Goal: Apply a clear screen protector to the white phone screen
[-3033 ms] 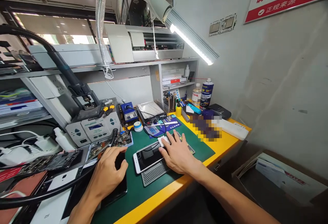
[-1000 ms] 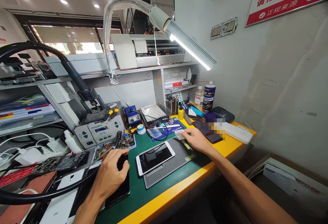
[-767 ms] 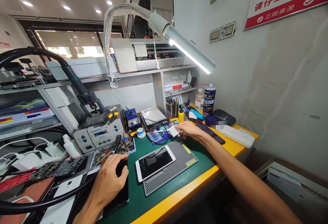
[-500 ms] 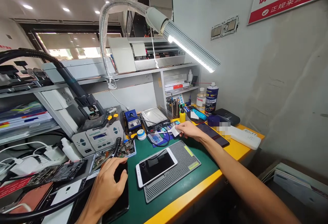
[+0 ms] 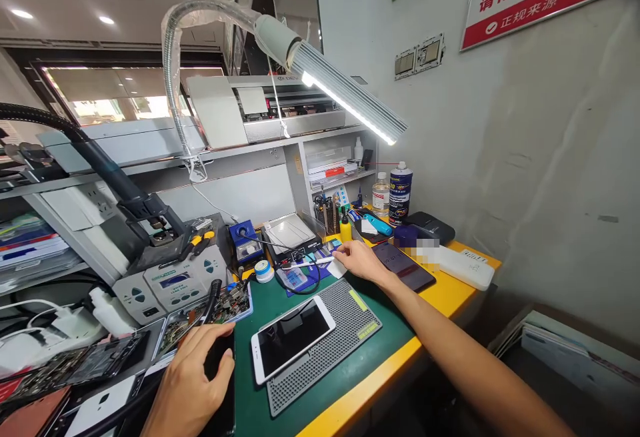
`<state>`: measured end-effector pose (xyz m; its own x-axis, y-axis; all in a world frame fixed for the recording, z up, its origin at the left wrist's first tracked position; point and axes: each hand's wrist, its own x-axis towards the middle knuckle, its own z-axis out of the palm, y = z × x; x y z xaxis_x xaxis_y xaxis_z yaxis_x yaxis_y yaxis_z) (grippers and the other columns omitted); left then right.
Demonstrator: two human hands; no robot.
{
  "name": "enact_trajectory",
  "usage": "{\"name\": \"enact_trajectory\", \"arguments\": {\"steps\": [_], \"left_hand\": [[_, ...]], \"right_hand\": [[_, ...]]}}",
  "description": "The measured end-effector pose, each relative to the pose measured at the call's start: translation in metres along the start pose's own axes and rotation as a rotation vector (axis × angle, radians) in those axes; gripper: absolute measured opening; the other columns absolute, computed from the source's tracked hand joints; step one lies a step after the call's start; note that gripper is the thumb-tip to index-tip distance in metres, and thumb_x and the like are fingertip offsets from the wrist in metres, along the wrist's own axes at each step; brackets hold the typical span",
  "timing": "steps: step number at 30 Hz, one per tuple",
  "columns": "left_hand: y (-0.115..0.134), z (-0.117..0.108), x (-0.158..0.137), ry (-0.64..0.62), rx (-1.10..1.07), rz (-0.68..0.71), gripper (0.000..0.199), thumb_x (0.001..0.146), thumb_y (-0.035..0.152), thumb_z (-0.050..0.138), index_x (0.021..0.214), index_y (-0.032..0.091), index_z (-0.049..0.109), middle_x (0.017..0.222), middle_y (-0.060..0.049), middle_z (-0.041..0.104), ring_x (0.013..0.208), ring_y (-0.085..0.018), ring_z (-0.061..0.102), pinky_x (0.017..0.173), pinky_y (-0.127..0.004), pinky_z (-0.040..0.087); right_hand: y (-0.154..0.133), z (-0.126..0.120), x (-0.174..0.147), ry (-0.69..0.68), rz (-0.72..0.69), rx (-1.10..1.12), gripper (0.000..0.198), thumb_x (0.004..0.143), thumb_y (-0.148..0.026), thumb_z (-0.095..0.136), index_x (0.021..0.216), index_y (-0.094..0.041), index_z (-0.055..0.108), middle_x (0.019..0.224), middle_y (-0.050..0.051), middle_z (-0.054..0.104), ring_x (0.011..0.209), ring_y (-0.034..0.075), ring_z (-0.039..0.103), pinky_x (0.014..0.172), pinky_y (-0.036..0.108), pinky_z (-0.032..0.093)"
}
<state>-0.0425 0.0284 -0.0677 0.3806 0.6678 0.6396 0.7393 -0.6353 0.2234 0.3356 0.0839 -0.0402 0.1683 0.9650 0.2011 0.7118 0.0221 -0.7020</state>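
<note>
My right hand [image 5: 361, 261] reaches to the back of the green mat, fingers pinched together and pointing down. A small white sheet [image 5: 337, 269] shows just below its fingertips. The end of a thin white stick [image 5: 310, 263] lies right beside them, so which one the fingers grip is hidden. My left hand [image 5: 199, 371] rests over a dark phone-like slab [image 5: 229, 393], thumb spread from the fingers, holding nothing. Between the hands, a white-framed phone [image 5: 294, 338] with a dark screen lies on a grey perforated pad [image 5: 345, 330].
A bent lamp [image 5: 345, 87] hangs over the bench. At the left stand a grey rework station [image 5: 183, 283] and phone parts. A blue box [image 5: 246, 242], a small jar [image 5: 264, 271] and a yellow bottle [image 5: 345, 229] line the back. Another phone [image 5: 407, 269] lies at the right.
The view has turned slightly right. The white sheet, held up in my right fingertips before, now sits lower beneath them. My left hand has stayed over the dark slab.
</note>
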Motion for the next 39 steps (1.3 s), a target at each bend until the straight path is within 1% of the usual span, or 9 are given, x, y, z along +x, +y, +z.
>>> {"name": "enact_trajectory", "arguments": {"steps": [3,7,10,13,17,22,30,35,39], "left_hand": [[-0.001,0.001,-0.001,0.008,-0.006,-0.012,0.022,0.089,0.033,0.053,0.106,0.026,0.065,0.104,-0.004,0.07,0.098,-0.025,0.066,0.085,-0.039,0.054],[0.009,-0.002,0.008,0.014,-0.065,-0.049,0.021,0.091,0.037,0.054,0.104,0.025,0.066,0.097,-0.004,0.071,0.09,-0.023,0.068,0.082,-0.036,0.055],[0.027,-0.007,0.031,-0.002,-0.081,-0.016,0.019,0.092,0.037,0.054,0.097,0.023,0.066,0.093,-0.005,0.07,0.085,-0.022,0.067,0.076,-0.034,0.055],[0.045,-0.011,0.061,0.005,-0.106,0.036,0.018,0.093,0.036,0.054,0.095,0.022,0.065,0.09,-0.005,0.068,0.085,-0.022,0.065,0.068,-0.03,0.053],[0.053,-0.003,0.082,0.156,-0.164,0.069,0.013,0.093,0.029,0.055,0.095,0.02,0.065,0.086,-0.003,0.065,0.078,-0.019,0.063,0.071,-0.03,0.052],[0.038,0.012,0.068,0.26,-0.161,0.157,0.011,0.094,0.016,0.053,0.095,0.02,0.063,0.084,-0.003,0.062,0.076,-0.018,0.061,0.073,-0.03,0.049],[0.037,0.011,0.061,0.31,-0.143,0.182,0.016,0.09,0.007,0.057,0.099,0.019,0.063,0.088,-0.004,0.062,0.08,-0.018,0.06,0.076,-0.032,0.049],[0.038,0.01,0.063,0.33,-0.134,0.158,0.016,0.088,0.005,0.059,0.096,0.017,0.064,0.086,-0.005,0.063,0.079,-0.018,0.06,0.075,-0.031,0.05],[0.038,0.009,0.064,0.39,-0.105,0.146,0.014,0.085,0.005,0.061,0.092,0.016,0.065,0.083,-0.005,0.065,0.074,-0.017,0.06,0.07,-0.031,0.05]], "right_hand": [[0.0,-0.002,0.0,0.084,-0.009,-0.066,0.024,0.09,-0.033,0.059,0.093,-0.017,0.076,0.093,0.009,0.076,0.087,0.021,0.067,0.073,0.026,0.042],[0.004,0.001,0.002,0.106,0.013,-0.121,0.03,0.094,-0.035,0.054,0.084,-0.017,0.076,0.092,0.01,0.077,0.086,0.022,0.069,0.071,0.026,0.042],[0.003,0.006,0.008,0.101,0.042,-0.163,0.031,0.095,-0.037,0.055,0.082,-0.017,0.075,0.091,0.009,0.077,0.089,0.022,0.07,0.073,0.025,0.044],[-0.004,0.011,0.023,0.095,0.086,-0.215,0.025,0.095,-0.037,0.058,0.094,-0.016,0.073,0.099,0.01,0.075,0.096,0.022,0.069,0.083,0.029,0.048],[-0.017,0.018,0.049,0.084,0.133,-0.278,0.031,0.096,-0.037,0.061,0.119,-0.015,0.063,0.118,0.01,0.065,0.103,0.022,0.065,0.089,0.042,0.054],[-0.02,0.029,0.069,0.084,0.141,-0.313,0.034,0.096,-0.035,0.062,0.125,-0.016,0.06,0.125,0.011,0.061,0.106,0.023,0.064,0.089,0.043,0.055],[-0.012,0.034,0.073,0.089,0.089,-0.358,0.035,0.096,-0.035,0.062,0.125,-0.016,0.06,0.124,0.01,0.062,0.105,0.023,0.064,0.088,0.043,0.056],[-0.017,0.025,0.065,0.139,0.052,-0.387,0.024,0.098,-0.029,0.054,0.094,-0.015,0.073,0.099,0.013,0.074,0.099,0.025,0.07,0.085,0.033,0.051],[-0.021,0.017,0.055,0.18,0.019,-0.385,0.026,0.093,-0.025,0.054,0.087,-0.015,0.076,0.095,0.017,0.077,0.097,0.028,0.072,0.08,0.029,0.048]]}}
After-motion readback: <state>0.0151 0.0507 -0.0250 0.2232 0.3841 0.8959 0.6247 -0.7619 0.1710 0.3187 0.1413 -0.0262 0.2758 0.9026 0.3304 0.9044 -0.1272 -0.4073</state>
